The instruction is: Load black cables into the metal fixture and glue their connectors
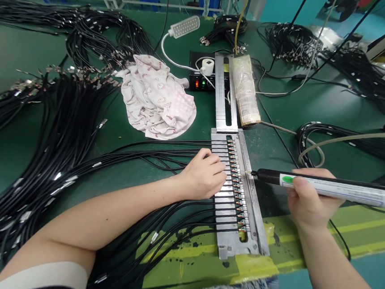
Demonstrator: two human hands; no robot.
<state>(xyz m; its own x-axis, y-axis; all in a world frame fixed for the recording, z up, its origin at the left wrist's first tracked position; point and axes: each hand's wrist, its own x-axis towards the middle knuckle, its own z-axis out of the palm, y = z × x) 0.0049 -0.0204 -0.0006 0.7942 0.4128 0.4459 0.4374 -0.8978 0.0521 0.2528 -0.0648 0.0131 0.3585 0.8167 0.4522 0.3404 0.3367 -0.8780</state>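
A long metal fixture (pixel 255 231) lies on the green table and clamps a row of black cables (pixel 164 153) with their connector ends (pixel 237 189) lined up in its slot. My left hand (pixel 205 172) rests curled on the cables at the fixture's left side, fingers pressing down on them. My right hand (pixel 307 201) grips a pen-shaped tool (pixel 333 188) with a black nose, a white body and a green mark. Its fine tip (pixel 248 172) sits at the fixture's right rail, beside the connector row.
Big bundles of black cable (pixel 60 151) cover the table's left side and more coils (pixel 295 43) lie at the back right. A crumpled printed cloth (pixel 158 98), a small LED lamp (pixel 184 27), a black power box (pixel 200 75) and a wrapped roll (pixel 246 88) sit behind the fixture.
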